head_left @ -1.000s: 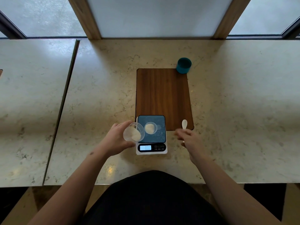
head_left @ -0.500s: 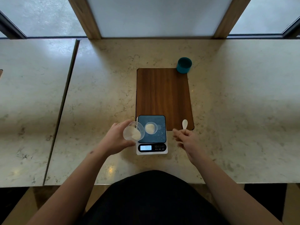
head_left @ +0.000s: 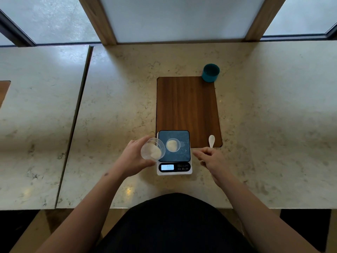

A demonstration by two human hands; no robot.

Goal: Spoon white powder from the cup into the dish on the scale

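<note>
My left hand (head_left: 134, 157) grips a clear plastic cup (head_left: 152, 150), tilted toward the scale, with white powder inside. The cup hangs over the left edge of the scale (head_left: 174, 152). A small clear dish (head_left: 173, 145) holding a mound of white powder sits on the scale's dark platform. The lit display (head_left: 167, 167) shows digits I cannot read for sure. A white spoon (head_left: 211, 140) lies on the near right corner of the wooden board. My right hand (head_left: 211, 157) is just below the spoon's handle end, fingers spread, holding nothing.
The scale rests on the near end of a brown wooden board (head_left: 187, 106) on a marble counter (head_left: 109, 106). A teal cup (head_left: 210, 73) stands at the board's far right corner. A seam (head_left: 78, 110) splits the counter at left.
My right hand's fingers have spread apart and eased off the spoon's handle, and the spoon stays lying on the board. My left hand holds the tilted cup in the same place.
</note>
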